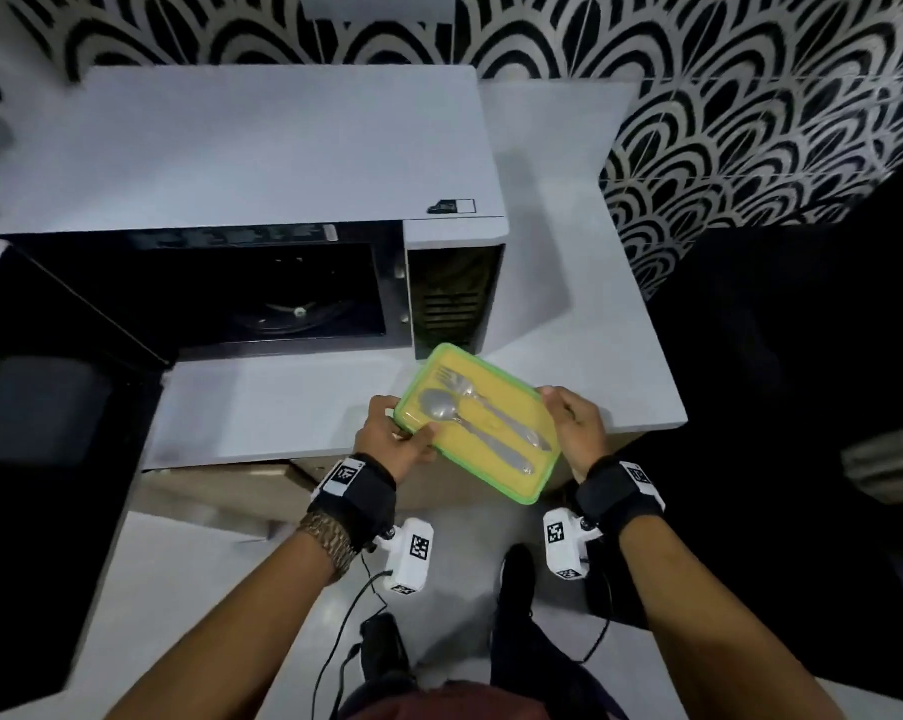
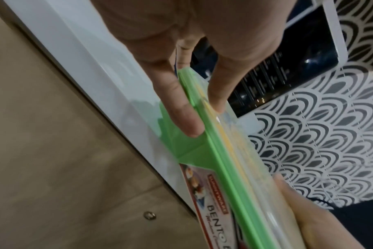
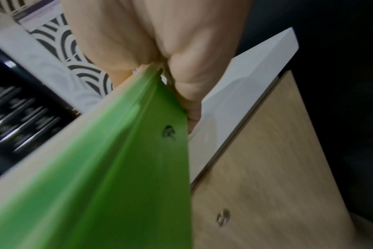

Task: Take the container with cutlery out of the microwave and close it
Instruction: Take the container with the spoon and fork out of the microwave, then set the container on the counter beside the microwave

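Note:
A flat green container with a clear lid and yellow inside holds a metal fork and spoon. I hold it in the air over the counter's front edge, just right of the microwave. My left hand grips its left end, thumb on the lid and fingers under the green rim. My right hand grips the right end, fingers curled under the green base. The white microwave stands with its door swung open to the left and its dark cavity empty.
The white counter bears the microwave and ends close in front of me, with a wooden cabinet front below. A black and white patterned wall rises behind. Cables hang from the wrist cameras over the floor.

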Demonstrator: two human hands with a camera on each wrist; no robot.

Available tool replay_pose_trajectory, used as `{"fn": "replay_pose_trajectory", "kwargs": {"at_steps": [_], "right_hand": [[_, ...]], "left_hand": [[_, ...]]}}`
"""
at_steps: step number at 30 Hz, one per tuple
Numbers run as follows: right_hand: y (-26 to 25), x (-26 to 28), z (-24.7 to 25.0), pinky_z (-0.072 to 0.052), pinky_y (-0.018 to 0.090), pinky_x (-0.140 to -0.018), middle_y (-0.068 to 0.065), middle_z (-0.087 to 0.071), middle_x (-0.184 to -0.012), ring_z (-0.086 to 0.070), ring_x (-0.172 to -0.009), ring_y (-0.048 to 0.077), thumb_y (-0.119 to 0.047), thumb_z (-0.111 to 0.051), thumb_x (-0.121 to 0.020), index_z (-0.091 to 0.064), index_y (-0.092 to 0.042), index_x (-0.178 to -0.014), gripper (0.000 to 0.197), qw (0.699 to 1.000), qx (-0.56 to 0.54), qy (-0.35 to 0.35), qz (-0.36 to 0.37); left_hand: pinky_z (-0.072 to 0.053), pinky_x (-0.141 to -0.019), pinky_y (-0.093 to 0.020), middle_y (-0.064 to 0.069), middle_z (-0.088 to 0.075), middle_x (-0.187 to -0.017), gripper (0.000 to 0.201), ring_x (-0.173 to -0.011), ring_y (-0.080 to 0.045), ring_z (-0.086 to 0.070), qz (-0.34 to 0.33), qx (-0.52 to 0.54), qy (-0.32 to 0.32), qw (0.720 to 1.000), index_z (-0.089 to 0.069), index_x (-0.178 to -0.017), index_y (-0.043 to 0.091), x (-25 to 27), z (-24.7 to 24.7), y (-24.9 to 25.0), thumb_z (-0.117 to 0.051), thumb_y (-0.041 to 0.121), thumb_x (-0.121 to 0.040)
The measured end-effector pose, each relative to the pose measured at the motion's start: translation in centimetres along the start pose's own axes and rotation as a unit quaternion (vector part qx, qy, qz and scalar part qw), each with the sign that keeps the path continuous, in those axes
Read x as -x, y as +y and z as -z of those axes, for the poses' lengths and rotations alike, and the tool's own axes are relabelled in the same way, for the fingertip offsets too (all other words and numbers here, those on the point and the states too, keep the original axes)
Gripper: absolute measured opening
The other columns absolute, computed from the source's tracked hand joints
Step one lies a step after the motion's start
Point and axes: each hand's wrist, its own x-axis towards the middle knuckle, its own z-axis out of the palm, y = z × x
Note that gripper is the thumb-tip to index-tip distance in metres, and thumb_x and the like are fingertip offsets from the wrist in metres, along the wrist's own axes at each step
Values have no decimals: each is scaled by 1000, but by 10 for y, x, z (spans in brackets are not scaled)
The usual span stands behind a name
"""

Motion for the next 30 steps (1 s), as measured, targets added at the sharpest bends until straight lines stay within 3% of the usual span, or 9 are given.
{"fn": "replay_pose_trajectory", "kwargs": {"at_steps": [4,7,11,15,19,21,25,28,30], "right_hand": [[2,-38,58,-49,39,-91,7,-68,-94,-60,-93,19,-22,-59,-101,-71,-2,-95,24,999,0,52,-4],[-7,-57,91,-49,33,-91,8,-70,-98,-63,-95,18,-12,-69,-95,-71,0,-99,14,998,12,59,5],[-11,-87,125,-53,33,-93,8,-70,-109,-66,-106,20,-13,-81,-85,-70,-8,-106,24,998,43,35,1],[-16,-118,141,-51,35,-99,6,-67,-115,-62,-112,16,-14,-83,-82,-65,-4,-115,38,996,77,37,6],[-16,-133,147,-50,39,-104,8,-66,-123,-60,-120,19,-18,-86,-79,-65,-12,-114,41,990,135,39,32],[-15,-129,149,-46,34,-106,2,-61,-126,-56,-121,15,-23,-90,-74,-66,-16,-114,47,980,185,16,72],[-7,-123,152,-37,33,-116,5,-52,-138,-47,-133,19,-29,-97,-61,-65,-18,-123,70,954,263,-64,128],[-5,-128,151,-35,37,-120,7,-49,-144,-44,-139,22,-34,-96,-61,-65,-20,-127,75,949,279,-67,129],[-7,-134,149,-35,39,-121,8,-47,-148,-41,-142,23,-40,-95,-62,-66,-19,-129,75,946,289,-56,134]], "left_hand": [[-59,-71,-61,-19,-67,-91,31,-65,-43,-72,23,20,-20,999,-43,-95,23,-7,-61,8,-71,11,-86],[-59,-71,-59,-16,-72,-89,30,-64,-41,-73,27,18,-35,999,-42,-97,19,-13,-100,16,-70,14,-88],[-61,-69,-56,-22,-69,-98,30,-64,-39,-73,40,34,-30,998,-41,-95,19,-28,-136,30,-69,12,-88],[-60,-70,-56,-24,-69,-91,26,-57,-37,-71,44,66,-3,997,-43,-92,21,-42,-160,42,-66,10,-90],[-61,-75,-51,-14,-70,-90,37,-70,-31,-74,-11,-80,3,997,-49,-110,18,-52,-162,43,-73,24,-83],[-58,-86,-42,-14,-64,-110,53,-94,-28,-68,-105,-234,10,966,-46,-124,13,-49,-157,43,-74,26,-80],[-41,-108,-45,-19,-40,-146,68,-130,-35,-44,-331,-452,-67,826,-41,-138,9,-39,-165,46,-66,33,-80],[-20,-119,-55,-18,-19,-161,81,-149,-36,-18,-326,-549,-159,753,-29,-150,12,-37,-188,43,-60,42,-81],[-3,-122,-55,-13,3,-165,90,-152,-32,5,-292,-595,-173,729,-9,-156,15,-45,-197,45,-56,46,-85]]}}
